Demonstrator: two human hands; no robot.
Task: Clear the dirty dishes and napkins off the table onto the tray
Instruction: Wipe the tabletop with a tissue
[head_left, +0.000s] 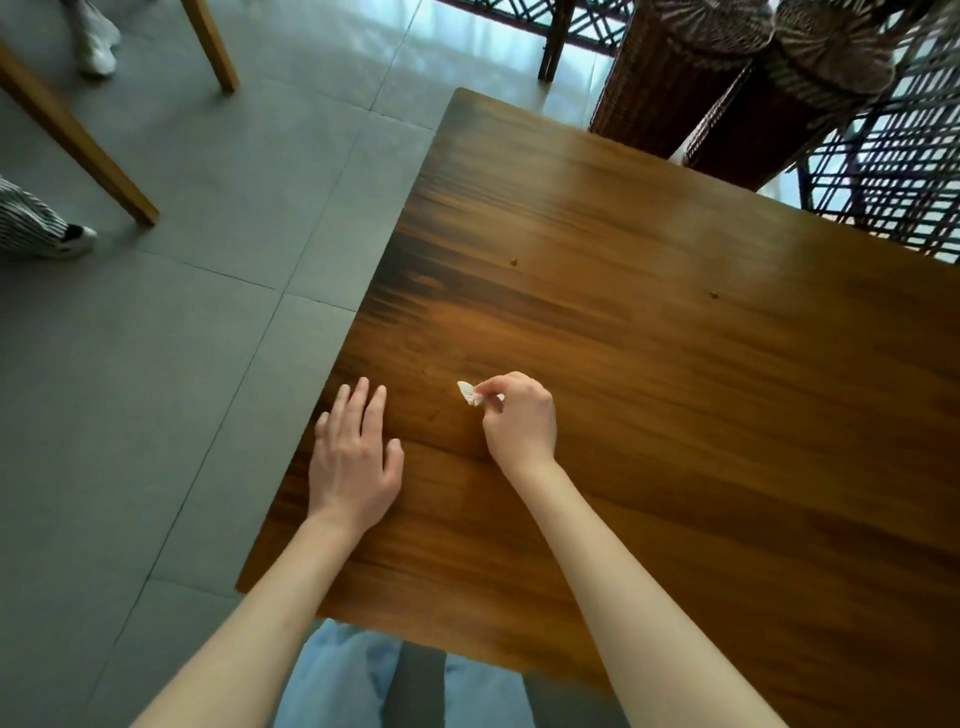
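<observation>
wooden table (675, 364) over grey floor tiles (156, 364)

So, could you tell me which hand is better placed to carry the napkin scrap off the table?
The right hand: it already pinches the napkin scrap. The left hand lies flat on the table, holding nothing.

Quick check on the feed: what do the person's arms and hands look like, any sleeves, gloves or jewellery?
Both forearms are bare right down to the frame edge, no sleeves visible. The left hand and right hand wear no gloves, and no rings, watch or bracelets show. Fingers are slim.
</observation>
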